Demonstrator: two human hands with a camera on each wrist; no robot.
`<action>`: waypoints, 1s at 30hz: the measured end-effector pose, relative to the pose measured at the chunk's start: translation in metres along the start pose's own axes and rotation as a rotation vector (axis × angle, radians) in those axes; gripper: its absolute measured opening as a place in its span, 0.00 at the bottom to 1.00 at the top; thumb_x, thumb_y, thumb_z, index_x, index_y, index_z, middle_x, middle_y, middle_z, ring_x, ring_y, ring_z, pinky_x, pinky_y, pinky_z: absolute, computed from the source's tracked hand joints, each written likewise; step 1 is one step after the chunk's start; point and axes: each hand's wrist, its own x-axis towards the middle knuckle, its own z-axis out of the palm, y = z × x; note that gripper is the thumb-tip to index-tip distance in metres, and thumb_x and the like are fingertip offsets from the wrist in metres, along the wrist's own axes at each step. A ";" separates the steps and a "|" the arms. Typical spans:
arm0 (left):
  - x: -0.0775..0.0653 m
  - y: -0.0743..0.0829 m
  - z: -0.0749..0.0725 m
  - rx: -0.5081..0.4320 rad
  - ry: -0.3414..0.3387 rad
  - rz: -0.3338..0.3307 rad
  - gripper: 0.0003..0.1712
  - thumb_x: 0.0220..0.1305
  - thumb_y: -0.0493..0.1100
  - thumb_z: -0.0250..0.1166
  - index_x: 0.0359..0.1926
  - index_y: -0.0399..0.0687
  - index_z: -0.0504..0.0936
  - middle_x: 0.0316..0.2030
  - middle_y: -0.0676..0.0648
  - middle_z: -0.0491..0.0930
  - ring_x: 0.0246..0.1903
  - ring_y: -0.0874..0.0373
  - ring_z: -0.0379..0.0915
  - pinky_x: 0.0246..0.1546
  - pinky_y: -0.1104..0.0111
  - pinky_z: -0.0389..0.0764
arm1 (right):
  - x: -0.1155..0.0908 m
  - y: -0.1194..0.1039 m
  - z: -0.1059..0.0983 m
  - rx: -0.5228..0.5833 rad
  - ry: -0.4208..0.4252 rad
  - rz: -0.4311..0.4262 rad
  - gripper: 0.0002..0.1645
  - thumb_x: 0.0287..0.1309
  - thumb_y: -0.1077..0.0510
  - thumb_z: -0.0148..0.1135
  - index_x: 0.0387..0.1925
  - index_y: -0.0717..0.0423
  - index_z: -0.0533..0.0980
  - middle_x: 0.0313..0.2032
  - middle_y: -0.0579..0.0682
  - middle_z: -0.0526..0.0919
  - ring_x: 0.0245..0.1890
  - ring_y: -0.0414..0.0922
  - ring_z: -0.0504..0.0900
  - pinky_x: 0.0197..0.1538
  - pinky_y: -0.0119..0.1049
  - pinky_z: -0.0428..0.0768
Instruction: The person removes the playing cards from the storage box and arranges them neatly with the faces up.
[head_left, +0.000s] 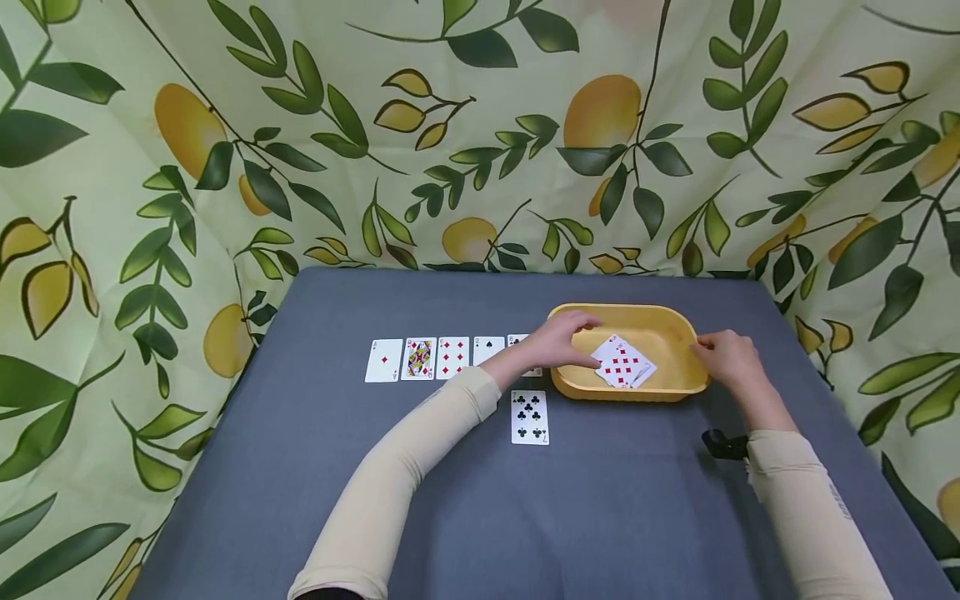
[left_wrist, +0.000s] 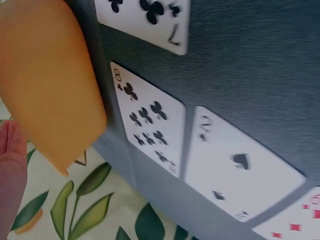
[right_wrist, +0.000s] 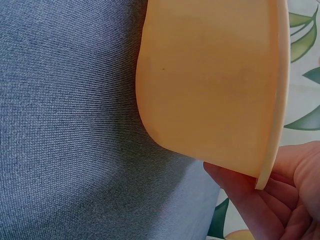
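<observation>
My right hand (head_left: 731, 360) pinches the right rim of a yellow plastic tray (head_left: 671, 333); in the right wrist view, thumb and fingers (right_wrist: 240, 200) grip the tray's corner. My left hand (head_left: 561, 340) reaches over the tray's left end, thumb and fingers spread apart, the thumb near the cards inside. A diamond card (head_left: 621, 362) tops a few overlapping cards in the tray. Just left of the tray lie an eight of clubs (left_wrist: 147, 120), partly hidden by the left hand in the head view, and a two of spades (left_wrist: 240, 162). A seven of clubs (head_left: 529, 417) lies below them.
Further left, the row holds a six of diamonds (head_left: 453, 358), a diamond face card (head_left: 418, 358) and an ace of diamonds (head_left: 383, 360). All rest on a grey-blue cloth-covered table (head_left: 600, 500). Leaf-and-fruit fabric (head_left: 465, 192) hangs behind and at both sides.
</observation>
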 end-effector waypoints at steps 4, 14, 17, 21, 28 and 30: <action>0.016 0.004 0.009 0.054 -0.085 0.024 0.40 0.54 0.47 0.75 0.66 0.41 0.70 0.62 0.45 0.72 0.61 0.57 0.67 0.61 0.77 0.63 | -0.001 0.001 -0.001 -0.004 -0.001 0.004 0.24 0.68 0.60 0.53 0.53 0.79 0.72 0.42 0.73 0.79 0.29 0.53 0.76 0.26 0.35 0.75; 0.045 0.003 0.034 0.219 -0.285 0.041 0.49 0.53 0.48 0.76 0.71 0.40 0.62 0.68 0.45 0.65 0.68 0.56 0.57 0.67 0.78 0.52 | -0.001 -0.001 0.001 0.003 0.005 0.010 0.23 0.68 0.60 0.53 0.52 0.79 0.73 0.40 0.71 0.80 0.29 0.53 0.76 0.26 0.35 0.75; 0.051 -0.001 0.039 0.267 -0.327 0.042 0.51 0.53 0.47 0.76 0.72 0.38 0.59 0.69 0.43 0.64 0.69 0.56 0.57 0.67 0.78 0.51 | 0.001 -0.001 0.003 0.004 0.006 0.001 0.22 0.67 0.61 0.53 0.52 0.79 0.74 0.39 0.70 0.80 0.29 0.52 0.76 0.26 0.35 0.75; 0.057 -0.008 0.041 0.283 -0.365 0.017 0.52 0.53 0.45 0.76 0.72 0.37 0.58 0.70 0.43 0.61 0.70 0.55 0.54 0.68 0.78 0.48 | 0.003 0.000 0.005 0.005 0.007 -0.002 0.22 0.68 0.60 0.53 0.52 0.78 0.74 0.41 0.71 0.80 0.29 0.52 0.77 0.27 0.36 0.75; 0.065 -0.010 0.042 0.246 -0.405 0.018 0.51 0.53 0.45 0.76 0.73 0.39 0.58 0.70 0.44 0.61 0.70 0.56 0.54 0.67 0.79 0.48 | 0.002 0.001 0.004 0.006 0.009 0.018 0.23 0.68 0.59 0.53 0.53 0.78 0.74 0.42 0.71 0.80 0.29 0.52 0.77 0.26 0.35 0.75; 0.066 -0.009 0.043 0.230 -0.416 0.015 0.51 0.53 0.45 0.76 0.73 0.39 0.58 0.70 0.44 0.61 0.70 0.56 0.54 0.67 0.80 0.49 | 0.002 0.001 0.003 0.008 0.008 0.024 0.23 0.69 0.59 0.53 0.53 0.78 0.73 0.42 0.71 0.81 0.28 0.50 0.77 0.25 0.35 0.75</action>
